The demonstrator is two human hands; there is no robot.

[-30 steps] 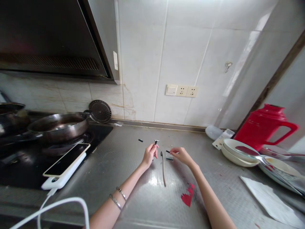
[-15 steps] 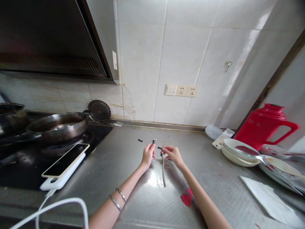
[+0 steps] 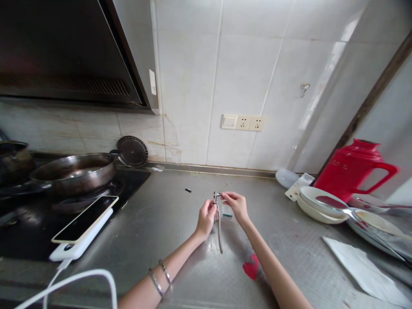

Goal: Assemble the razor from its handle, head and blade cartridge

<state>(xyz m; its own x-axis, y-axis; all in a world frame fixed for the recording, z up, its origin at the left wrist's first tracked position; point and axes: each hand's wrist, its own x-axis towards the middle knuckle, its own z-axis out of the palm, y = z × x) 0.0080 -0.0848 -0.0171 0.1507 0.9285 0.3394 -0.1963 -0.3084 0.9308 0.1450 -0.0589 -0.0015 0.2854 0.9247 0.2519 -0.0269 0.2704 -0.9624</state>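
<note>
My left hand (image 3: 206,219) is closed around a small dark piece with a silver metal head (image 3: 215,196), too small to identify. My right hand (image 3: 236,207) pinches a thin dark piece (image 3: 219,194), its end at the metal head; whether the two are joined I cannot tell. A beige cord (image 3: 220,236) hangs or lies just below the fingers, its upper end hidden by them. Between the hands, close to the right fingers, is a small clear item with a dark strip (image 3: 227,215). A short black piece (image 3: 188,190) lies on the steel counter (image 3: 161,223) beyond my left hand.
Left, a steel pan (image 3: 75,174) sits on the black stove, with a phone (image 3: 85,219) on a white power bank (image 3: 84,242) and a white cable. Right, a red thermos (image 3: 350,171), stacked dishes (image 3: 322,204) and white paper (image 3: 363,268). A red patch (image 3: 251,267) marks the counter.
My left hand has moved right with its metal-headed piece. My right hand has lifted slightly, bringing its thin dark piece up to the metal head. The view has shifted a little.
</note>
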